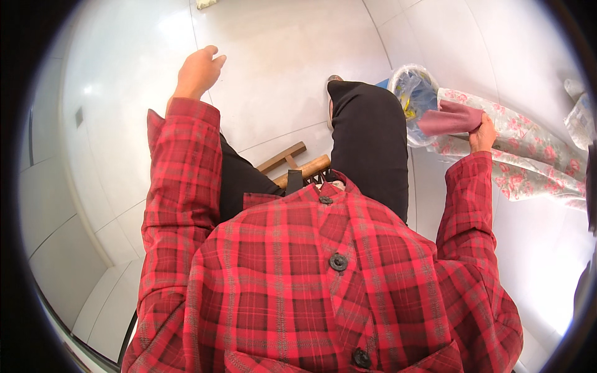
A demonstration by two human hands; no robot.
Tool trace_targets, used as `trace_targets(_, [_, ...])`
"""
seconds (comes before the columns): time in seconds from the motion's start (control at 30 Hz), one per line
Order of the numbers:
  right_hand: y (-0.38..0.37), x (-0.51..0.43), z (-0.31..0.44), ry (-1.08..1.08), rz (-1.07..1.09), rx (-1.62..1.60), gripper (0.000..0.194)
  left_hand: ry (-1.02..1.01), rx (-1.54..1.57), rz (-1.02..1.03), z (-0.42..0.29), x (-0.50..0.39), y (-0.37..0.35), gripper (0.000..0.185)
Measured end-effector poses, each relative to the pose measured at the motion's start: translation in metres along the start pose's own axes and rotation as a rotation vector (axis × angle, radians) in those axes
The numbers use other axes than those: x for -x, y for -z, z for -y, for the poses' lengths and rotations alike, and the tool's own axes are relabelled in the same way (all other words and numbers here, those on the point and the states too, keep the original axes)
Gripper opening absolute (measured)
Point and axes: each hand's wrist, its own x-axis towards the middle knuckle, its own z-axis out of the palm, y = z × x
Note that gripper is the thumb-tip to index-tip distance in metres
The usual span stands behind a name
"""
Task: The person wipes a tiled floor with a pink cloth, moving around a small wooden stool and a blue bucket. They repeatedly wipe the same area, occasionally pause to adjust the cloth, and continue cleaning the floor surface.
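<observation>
My right hand (483, 133) grips one end of a dusty-pink cloth (452, 119). The cloth's loose end hangs over the near side of a white-rimmed bin (400, 79) lined with clear plastic. Some yellow scraps (408, 111) show inside the liner. Just beyond that hand spreads a pale fabric with a pink rose print (531, 126). My left hand (199, 71) is held out above the floor, away from any object. It appears to hold nothing, with thumb and fingertip apart; the rest of its fingers are hidden behind the back of the hand.
Between my legs shows a small folding stool's wooden bar (308, 170). My shoe (332, 100) stands on the pale tiled floor (275, 70). A wall (51, 196) runs along the left. At the far right edge is a crumpled plastic bag (578, 114). A small pale object (205, 3) lies at the top.
</observation>
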Motion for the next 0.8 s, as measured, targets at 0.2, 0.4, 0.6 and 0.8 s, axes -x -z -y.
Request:
trace_targets(0.2, [-0.055,0.023,0.031,0.081,0.106,-0.023,0.021,-0.063,-0.003,-0.030,-0.002,0.002,-0.001,0.041])
trace_targets(0.4, [-0.123,0.060,0.067,0.063,0.255,-0.065,0.023,-0.100,0.040,-0.043,-0.009,0.003,-0.002,0.037])
trace_targets(0.6, [-0.229,0.129,0.082,-0.018,0.540,-0.127,0.024,-0.227,0.300,-0.088,-0.004,-0.002,-0.017,0.035])
trace_targets(0.8, [-0.307,0.192,0.048,-0.184,0.851,-0.236,0.023,-0.193,1.047,0.420,-0.059,0.024,-0.006,0.041])
